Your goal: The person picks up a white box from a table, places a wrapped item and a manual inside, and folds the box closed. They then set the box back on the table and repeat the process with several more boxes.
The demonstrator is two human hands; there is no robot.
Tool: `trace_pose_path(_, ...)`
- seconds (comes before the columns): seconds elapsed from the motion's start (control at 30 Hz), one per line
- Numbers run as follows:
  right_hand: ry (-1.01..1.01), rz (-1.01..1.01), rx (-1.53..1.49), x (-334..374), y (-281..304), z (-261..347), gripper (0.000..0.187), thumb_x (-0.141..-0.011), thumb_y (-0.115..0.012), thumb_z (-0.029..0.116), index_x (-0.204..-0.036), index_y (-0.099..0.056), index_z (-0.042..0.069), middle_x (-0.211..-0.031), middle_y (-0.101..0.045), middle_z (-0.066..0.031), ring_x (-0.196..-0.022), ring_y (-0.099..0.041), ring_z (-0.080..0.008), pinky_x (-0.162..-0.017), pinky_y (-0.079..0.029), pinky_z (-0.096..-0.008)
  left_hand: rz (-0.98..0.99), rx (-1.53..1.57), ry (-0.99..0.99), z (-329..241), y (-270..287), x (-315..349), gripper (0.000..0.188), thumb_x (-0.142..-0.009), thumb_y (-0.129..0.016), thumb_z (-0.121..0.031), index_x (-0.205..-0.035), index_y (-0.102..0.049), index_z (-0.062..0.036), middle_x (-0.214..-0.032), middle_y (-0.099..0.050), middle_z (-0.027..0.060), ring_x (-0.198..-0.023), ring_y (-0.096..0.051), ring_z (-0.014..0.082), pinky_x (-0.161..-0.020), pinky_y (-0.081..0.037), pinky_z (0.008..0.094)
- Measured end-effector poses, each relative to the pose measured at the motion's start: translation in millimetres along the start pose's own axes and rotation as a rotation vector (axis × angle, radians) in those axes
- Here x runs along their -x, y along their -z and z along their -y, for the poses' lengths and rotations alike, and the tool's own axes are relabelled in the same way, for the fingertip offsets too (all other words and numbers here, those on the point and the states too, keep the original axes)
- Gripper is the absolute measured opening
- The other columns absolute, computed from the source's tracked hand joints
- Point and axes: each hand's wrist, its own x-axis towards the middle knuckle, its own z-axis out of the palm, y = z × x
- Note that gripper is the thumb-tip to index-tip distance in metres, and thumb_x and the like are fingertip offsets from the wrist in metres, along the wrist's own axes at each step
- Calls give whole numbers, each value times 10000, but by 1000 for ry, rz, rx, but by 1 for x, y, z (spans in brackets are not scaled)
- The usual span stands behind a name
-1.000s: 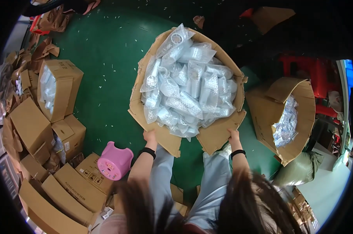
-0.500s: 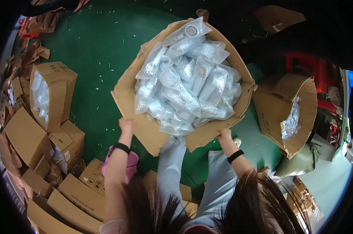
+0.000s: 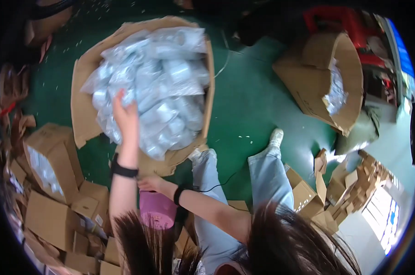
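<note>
A large open cardboard box point(image 3: 210, 91) is heaped with clear plastic bags point(image 3: 148, 87) of pale items whose kind I cannot make out. My left hand point(image 3: 125, 114) reaches over the near left part of the heap, thumb and fingers apart, touching or just above the bags. Crossing in front of me, my right arm brings my right hand point(image 3: 151, 184) to the box's near flap point(image 3: 159, 167), its fingers curled at the cardboard edge beside my left wrist. A pink bucket-like container point(image 3: 158, 211) stands right below that hand.
On the right stands another open carton point(image 3: 304, 73) with bagged items, beside an olive sack point(image 3: 361, 133). Several cartons point(image 3: 49, 215) crowd the left, one holding white pieces. Flattened cardboard point(image 3: 363, 176) lies at lower right. A thin cord point(image 3: 219, 184) passes near my legs.
My left hand has left the flap and come over the bags. My right hand has crossed leftward from the right front flap. The box now appears farther left and turned.
</note>
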Motion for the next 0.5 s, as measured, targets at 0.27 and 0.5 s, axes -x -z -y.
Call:
trace_pose_path(0.27,978,-668,676,270,191,167,181,-772,-442,32,-925,-521,-24,-765,-605,-114,-746,-586,-172,-659,-465,-274,401,216,132,-139,-126,154,401,-743,-514,-2,-1127,-401,-27,-1138,-437,103,-1040,-434,211,-799,-396,295)
trace_pose_path(0.5,1384,-1923,1376,576,345,298,334,-683,-514,-17,-1009,-497,57,-986,-502,-125,-956,-454,-263,-808,-363,-355,681,237,304,-259,-316,182,555,-711,-628,-289,-1128,-388,-12,-1135,-440,155,-1004,-471,236,-807,-399,326)
